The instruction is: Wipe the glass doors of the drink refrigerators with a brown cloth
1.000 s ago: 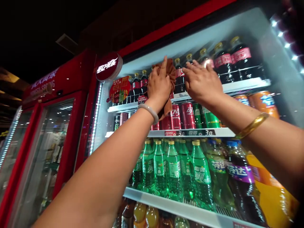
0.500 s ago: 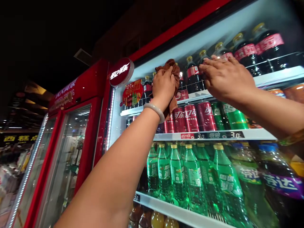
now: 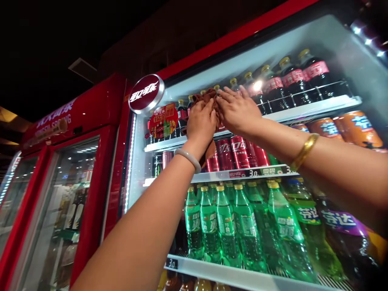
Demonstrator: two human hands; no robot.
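Observation:
My left hand (image 3: 200,123), with a pale bangle at the wrist, is closed on a crumpled brown cloth (image 3: 206,96) in front of the upper cooler shelf. Part of the cloth hangs down below the wrist. Close beside it, my right hand (image 3: 239,109) has its fingers stretched out, their tips at the cloth's right edge; whether they press on it is hard to see. A gold bracelet (image 3: 305,151) is on the right forearm. Behind both hands are dark cola bottles (image 3: 292,76) with yellow caps and red cola cans (image 3: 241,151).
Green soda bottles (image 3: 226,218) line the shelf below, with a purple-labelled bottle (image 3: 342,220) to the right. Orange cans (image 3: 359,129) stand at the right. A round lit sign (image 3: 146,93) juts out at the cooler's upper left. Another red glass-door cooler (image 3: 87,153) adjoins on the left.
My right hand has moved left and come up against the cloth beside my left hand. The left hand keeps its hold on the cloth. The camera view has shifted slightly.

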